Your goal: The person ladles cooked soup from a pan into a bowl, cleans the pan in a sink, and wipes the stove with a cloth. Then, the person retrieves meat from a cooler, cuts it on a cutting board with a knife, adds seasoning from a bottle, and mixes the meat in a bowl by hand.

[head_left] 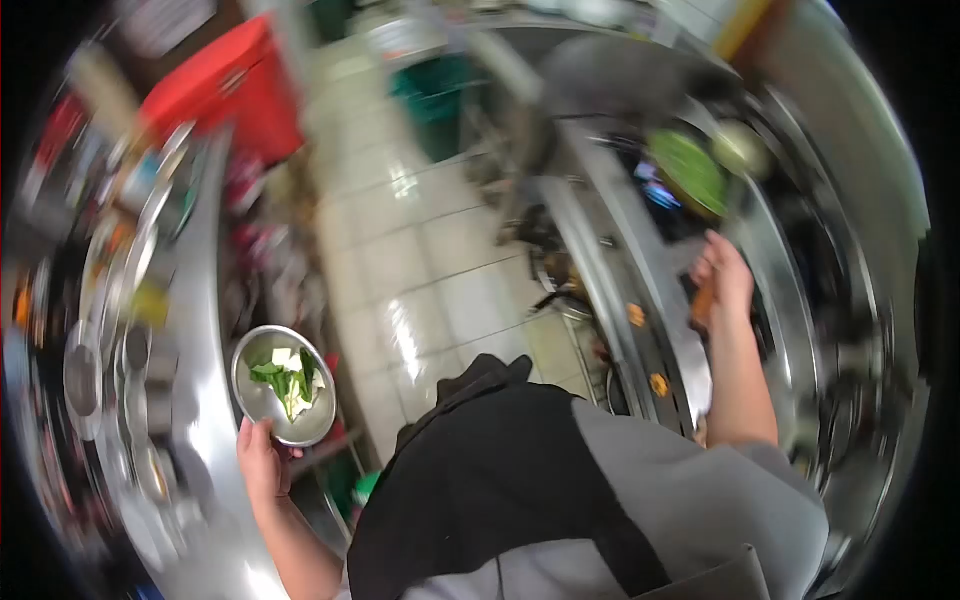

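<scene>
My left hand [262, 462] grips the rim of a round steel bowl [242, 392], thumb on top and fingers beneath. White chunks [287, 358] and green leaves [290, 384] lie inside the bowl, which is held out at the edge of the left counter. Over the stove on the right, my right hand [726, 272] is closed around a brown handle [703, 305], probably wooden. What the handle belongs to is blurred and partly hidden by my hand and forearm. Just beyond that hand sits a round vessel with green contents [688, 172].
A steel counter [195, 400] with trays and containers runs along my left. The stove front [640, 260] with knobs lies to my right. Between them is a tiled floor [400, 270]. A green bin [435, 105] and a red box [225, 95] stand farther off.
</scene>
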Motion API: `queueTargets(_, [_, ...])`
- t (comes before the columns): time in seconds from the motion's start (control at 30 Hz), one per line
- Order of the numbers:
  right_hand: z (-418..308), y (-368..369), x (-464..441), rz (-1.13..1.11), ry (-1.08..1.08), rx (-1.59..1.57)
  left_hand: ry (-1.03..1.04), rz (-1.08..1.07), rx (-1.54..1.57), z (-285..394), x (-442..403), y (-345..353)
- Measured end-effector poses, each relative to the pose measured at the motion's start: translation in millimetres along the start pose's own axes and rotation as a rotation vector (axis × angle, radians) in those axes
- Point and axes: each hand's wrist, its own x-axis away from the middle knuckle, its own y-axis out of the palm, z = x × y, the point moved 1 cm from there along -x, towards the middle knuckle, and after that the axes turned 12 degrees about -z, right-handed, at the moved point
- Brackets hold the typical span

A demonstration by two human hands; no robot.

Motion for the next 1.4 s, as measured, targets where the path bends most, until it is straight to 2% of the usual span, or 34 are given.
queueTargets(0.1, [-19,-2,30,0.023,-0.028,-0.006,0.071,-0.263,-0.148,55,-76,114])
queueTargets(0.17, [-29,-18,39,0.031,-0.029,-0.038,0.214,-0.506,-0.193,79,-126,214])
queueTargets(0.3, [-43,-38,48,0.04,0.03,-0.026,0.297,-0.763,-0.323,118,-183,416])
queueTargets(0.37, [-45,-48,50,0.053,0.039,-0.021,0.346,-0.851,-0.402,120,-195,509])
queueTargets(0.43, [-49,-52,51,0.069,0.058,-0.028,0.409,-0.821,-0.648,116,-198,585])
queueTargets(0.5, [-54,-55,53,0.096,0.085,-0.055,0.524,-0.882,-0.686,104,-195,647])
queueTargets(0.53, [-57,-55,53,0.107,0.075,-0.041,0.707,-0.865,-0.758,87,-214,677])
queueTargets(0.57, [-58,-53,52,0.122,0.075,-0.025,0.895,-0.846,-0.827,74,-227,703])
queueTargets(0.6, [-58,-52,52,0.143,0.076,-0.014,1.03,-0.843,-0.923,86,-197,709])
queueTargets(0.63, [-57,-49,51,0.168,0.078,-0.004,0.983,-0.908,-1.053,93,-190,724])
queueTargets(0.7, [-56,-44,49,0.191,0.075,0.017,1.284,-0.945,-1.075,84,-204,758])
queueTargets(0.8, [-51,-32,45,0.235,0.053,0.098,1.443,-1.089,-1.119,89,-213,793])
queueTargets(0.93, [-48,11,30,0.399,0.031,0.017,1.651,-1.227,-1.047,106,-232,830])
queueTargets(1.03, [-45,42,19,0.467,0.004,0.004,1.654,-1.3,-1.055,131,-239,850])
queueTargets(1.13, [-37,68,11,0.551,-0.015,-0.065,1.461,-1.377,-0.974,149,-260,879])
queueTargets(1.23, [-35,88,6,0.577,-0.01,-0.094,0.563,-1.639,-0.896,174,-274,889])
queueTargets(1.3, [-33,102,1,0.614,0.011,-0.142,0.354,-1.679,-0.836,191,-293,892])
queueTargets(1.4, [-33,121,-5,0.65,0.03,-0.145,0.292,-1.729,-0.549,230,-345,894])
